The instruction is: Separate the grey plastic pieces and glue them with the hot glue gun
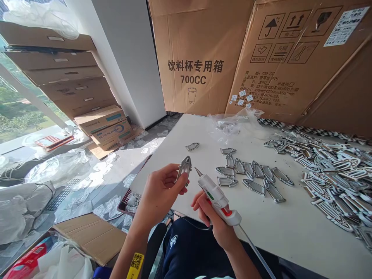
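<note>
Between the thumb and fingers of my left hand [167, 186] is a small grey boat-shaped frame piece [185, 166], pointed end up. My right hand [213, 217] is wrapped round a white glue gun [214, 192] with a red trigger. The gun's metal tip points up and left, close to the held piece but apart from it. Similar pieces [257, 169] lie in a loose group on the white table [180, 133], right of the gun. One more piece [192, 146] lies alone behind my left hand.
A large pile of frame pieces [340, 174] covers the table's right side. Clear plastic bags [229, 126] lie before tall cardboard boxes [200, 46]. A basket [124, 205] is below the left edge. The gun's cord [257, 252] trails toward the front.
</note>
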Demonstrator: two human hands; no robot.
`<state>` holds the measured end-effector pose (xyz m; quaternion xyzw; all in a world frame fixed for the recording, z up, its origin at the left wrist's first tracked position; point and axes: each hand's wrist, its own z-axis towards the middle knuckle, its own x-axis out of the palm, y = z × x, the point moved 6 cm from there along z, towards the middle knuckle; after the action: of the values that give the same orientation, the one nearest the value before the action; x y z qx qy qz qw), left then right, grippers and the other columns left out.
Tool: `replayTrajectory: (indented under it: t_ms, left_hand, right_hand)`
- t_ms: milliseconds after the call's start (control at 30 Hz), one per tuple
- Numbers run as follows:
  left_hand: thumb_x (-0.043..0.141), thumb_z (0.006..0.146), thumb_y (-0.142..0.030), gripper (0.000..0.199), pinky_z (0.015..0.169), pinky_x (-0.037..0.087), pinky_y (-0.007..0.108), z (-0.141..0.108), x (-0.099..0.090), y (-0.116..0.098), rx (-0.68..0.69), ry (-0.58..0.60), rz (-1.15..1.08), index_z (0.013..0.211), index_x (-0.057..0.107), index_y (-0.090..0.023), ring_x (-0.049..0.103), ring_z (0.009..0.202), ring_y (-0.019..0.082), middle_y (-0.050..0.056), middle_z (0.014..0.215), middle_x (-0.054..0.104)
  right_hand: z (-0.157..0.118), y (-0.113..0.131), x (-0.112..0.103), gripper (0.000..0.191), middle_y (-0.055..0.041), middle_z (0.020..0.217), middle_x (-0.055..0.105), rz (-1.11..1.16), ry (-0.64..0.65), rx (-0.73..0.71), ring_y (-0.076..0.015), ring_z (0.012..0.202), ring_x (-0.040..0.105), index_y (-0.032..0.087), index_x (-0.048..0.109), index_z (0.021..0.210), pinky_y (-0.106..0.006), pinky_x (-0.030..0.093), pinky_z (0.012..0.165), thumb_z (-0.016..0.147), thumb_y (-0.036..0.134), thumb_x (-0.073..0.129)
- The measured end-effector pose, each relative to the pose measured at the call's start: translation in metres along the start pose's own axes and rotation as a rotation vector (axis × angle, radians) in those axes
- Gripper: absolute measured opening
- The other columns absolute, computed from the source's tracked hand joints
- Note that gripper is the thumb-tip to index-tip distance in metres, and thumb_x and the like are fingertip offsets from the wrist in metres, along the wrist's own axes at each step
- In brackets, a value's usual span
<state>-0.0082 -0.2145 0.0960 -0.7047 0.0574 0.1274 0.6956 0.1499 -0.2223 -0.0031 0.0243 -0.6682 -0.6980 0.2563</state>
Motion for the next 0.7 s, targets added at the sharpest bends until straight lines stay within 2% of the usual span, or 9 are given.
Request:
replayTrajectory:
  t_ms: [167,333,700]
  left_hand:
    - [0.075,0.094,-0.05,0.033,0.067,0.06,0.028,-0.0012,0.0028,0.0018,-0.007,-0.001,0.007,0.107,0.071,-0.019,0.071,0.068,0.017,0.002,0.08,0.075]
    - [0.072,0.096,-0.05,0.032,0.068,0.06,0.03,-0.0028,0.005,0.0006,0.013,0.009,0.031,0.107,0.071,-0.02,0.071,0.068,0.018,0.003,0.081,0.075]
    - [0.07,0.097,-0.051,0.032,0.068,0.059,0.03,-0.005,0.0057,0.0001,0.015,0.008,0.067,0.105,0.07,-0.02,0.067,0.067,0.016,0.001,0.079,0.072]
  right_hand:
    - [-0.001,-0.0016,0.0003,0.049,-0.0053,0.093,0.064,-0.025,-0.006,0.043,-0.0035,0.057,0.043,0.014,0.066,0.095,-0.019,0.036,0.055,0.107,0.061,0.066]
    - [-0.0016,-0.0028,0.0013,0.052,-0.0067,0.093,0.065,-0.054,0.004,0.088,-0.0044,0.058,0.044,0.013,0.065,0.093,-0.02,0.037,0.056,0.106,0.063,0.065]
    - [-0.0027,-0.0039,-0.0002,0.058,-0.0056,0.087,0.063,-0.114,-0.063,0.124,-0.0056,0.057,0.044,0.013,0.062,0.087,-0.021,0.04,0.057,0.104,0.069,0.065]
